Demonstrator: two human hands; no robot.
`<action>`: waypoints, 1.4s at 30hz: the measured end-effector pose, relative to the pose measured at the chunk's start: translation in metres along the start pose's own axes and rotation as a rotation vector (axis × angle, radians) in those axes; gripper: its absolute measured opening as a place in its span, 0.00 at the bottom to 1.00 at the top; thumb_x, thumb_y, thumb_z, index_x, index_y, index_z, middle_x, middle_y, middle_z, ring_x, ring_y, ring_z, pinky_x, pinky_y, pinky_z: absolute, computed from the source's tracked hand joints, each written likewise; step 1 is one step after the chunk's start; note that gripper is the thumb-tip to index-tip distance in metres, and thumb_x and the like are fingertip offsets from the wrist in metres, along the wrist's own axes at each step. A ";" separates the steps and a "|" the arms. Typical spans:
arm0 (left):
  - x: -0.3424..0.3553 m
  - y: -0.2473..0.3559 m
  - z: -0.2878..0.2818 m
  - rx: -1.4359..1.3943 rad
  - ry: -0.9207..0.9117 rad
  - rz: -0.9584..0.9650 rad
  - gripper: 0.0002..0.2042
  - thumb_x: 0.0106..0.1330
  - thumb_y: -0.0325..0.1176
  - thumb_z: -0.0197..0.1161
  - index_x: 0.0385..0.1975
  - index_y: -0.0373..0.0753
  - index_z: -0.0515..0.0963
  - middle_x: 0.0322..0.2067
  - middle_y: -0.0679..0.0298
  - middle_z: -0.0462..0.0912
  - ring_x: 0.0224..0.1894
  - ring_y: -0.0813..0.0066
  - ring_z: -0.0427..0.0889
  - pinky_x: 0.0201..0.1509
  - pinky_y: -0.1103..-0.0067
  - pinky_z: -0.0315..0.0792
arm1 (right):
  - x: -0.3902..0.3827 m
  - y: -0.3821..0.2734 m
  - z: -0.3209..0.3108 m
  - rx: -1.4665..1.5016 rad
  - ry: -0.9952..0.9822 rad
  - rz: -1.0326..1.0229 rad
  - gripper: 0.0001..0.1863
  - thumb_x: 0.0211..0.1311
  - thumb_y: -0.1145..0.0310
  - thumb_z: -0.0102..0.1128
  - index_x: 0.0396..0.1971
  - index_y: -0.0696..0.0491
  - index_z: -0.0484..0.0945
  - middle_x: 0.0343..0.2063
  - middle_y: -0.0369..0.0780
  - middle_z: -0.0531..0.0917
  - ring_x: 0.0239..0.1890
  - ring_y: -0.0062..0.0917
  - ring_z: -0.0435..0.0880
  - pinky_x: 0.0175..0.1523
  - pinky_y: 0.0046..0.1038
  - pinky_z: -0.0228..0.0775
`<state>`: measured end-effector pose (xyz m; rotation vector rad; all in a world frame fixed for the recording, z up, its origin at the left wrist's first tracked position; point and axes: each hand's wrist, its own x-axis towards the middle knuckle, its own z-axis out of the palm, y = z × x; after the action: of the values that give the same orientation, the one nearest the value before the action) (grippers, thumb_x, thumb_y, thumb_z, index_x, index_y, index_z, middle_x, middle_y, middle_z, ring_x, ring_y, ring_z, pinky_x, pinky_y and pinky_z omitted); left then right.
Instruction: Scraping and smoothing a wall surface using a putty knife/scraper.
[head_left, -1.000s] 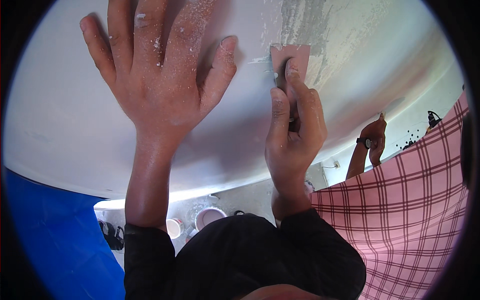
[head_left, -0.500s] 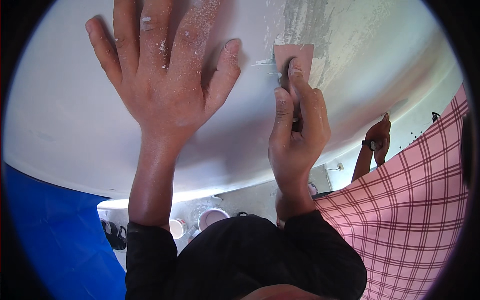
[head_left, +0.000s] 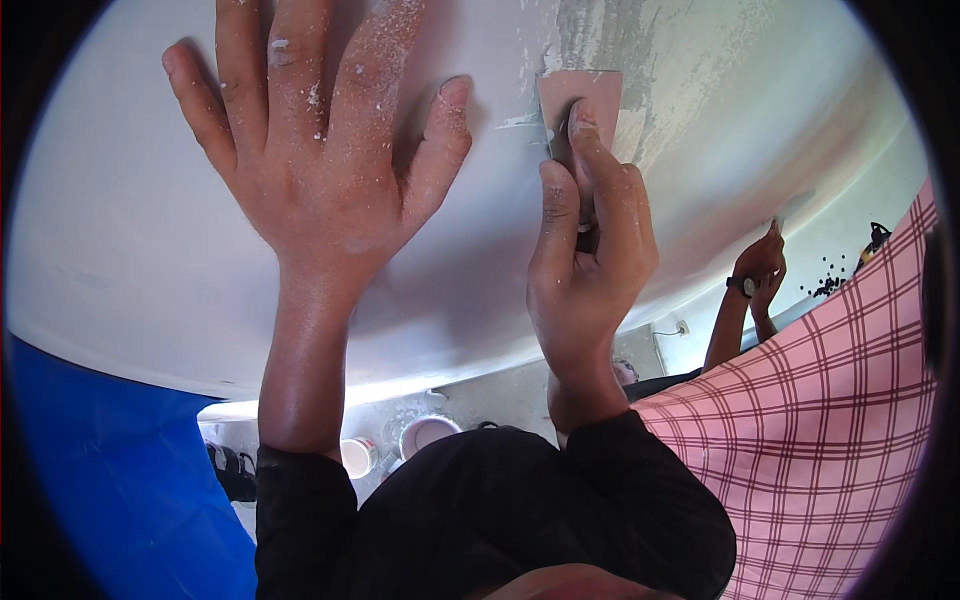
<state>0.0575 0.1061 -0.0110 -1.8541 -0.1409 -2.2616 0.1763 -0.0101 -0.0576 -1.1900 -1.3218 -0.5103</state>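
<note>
My left hand (head_left: 325,150) lies on a smooth white curved surface (head_left: 130,250), fingers spread and dusted with white flecks. Nothing is in it. To its right, my right hand (head_left: 595,245) grips a putty knife (head_left: 590,88), with the index finger pressed along the blade and the handle mostly hidden in the palm. The blade's wide edge meets the surface at the lower end of a rough grey patch (head_left: 595,40) streaked with white filler. A thin pale smear sits just left of the blade.
At right, another person's hand (head_left: 760,255) with a wristwatch holds a flat blade against the same surface. Pink checked cloth (head_left: 800,430) hangs nearer me, and a blue sheet (head_left: 110,470) at lower left. Buckets (head_left: 428,432) stand on the floor (head_left: 500,385) below.
My right hand and the putty knife have moved slightly up and left. My left hand stays spread, shifted only a little in view. The other person's hands have moved slightly.
</note>
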 end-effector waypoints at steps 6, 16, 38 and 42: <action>0.004 0.010 0.000 0.007 0.020 0.030 0.24 0.72 0.51 0.52 0.63 0.47 0.73 0.69 0.48 0.67 0.76 0.45 0.56 0.79 0.48 0.38 | 0.003 -0.011 -0.015 -0.053 -0.079 0.027 0.16 0.67 0.81 0.61 0.54 0.61 0.79 0.34 0.42 0.82 0.32 0.21 0.78 0.37 0.22 0.69; 0.023 0.044 -0.031 0.927 -0.559 0.099 0.25 0.72 0.52 0.50 0.63 0.47 0.74 0.69 0.48 0.67 0.76 0.46 0.55 0.79 0.48 0.37 | 0.008 -0.014 -0.019 -0.005 -0.042 0.058 0.15 0.68 0.80 0.61 0.54 0.61 0.80 0.43 0.43 0.85 0.36 0.18 0.81 0.38 0.18 0.70; 0.023 0.034 -0.062 0.889 -0.550 0.019 0.24 0.73 0.53 0.48 0.62 0.50 0.75 0.69 0.51 0.68 0.76 0.47 0.55 0.80 0.49 0.38 | 0.006 -0.042 0.006 -0.010 -0.043 -0.016 0.26 0.64 0.81 0.62 0.62 0.50 0.77 0.26 0.39 0.71 0.25 0.25 0.70 0.30 0.26 0.66; 0.024 0.027 -0.068 0.889 -0.538 0.023 0.24 0.74 0.53 0.48 0.63 0.50 0.75 0.68 0.51 0.69 0.76 0.48 0.55 0.80 0.50 0.38 | 0.012 -0.048 0.016 0.016 -0.016 -0.035 0.26 0.64 0.81 0.61 0.63 0.50 0.77 0.26 0.39 0.71 0.25 0.25 0.71 0.31 0.26 0.67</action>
<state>-0.0064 0.0634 -0.0032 -1.8053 -1.0029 -1.2481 0.1309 -0.0102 -0.0324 -1.1619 -1.3597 -0.5156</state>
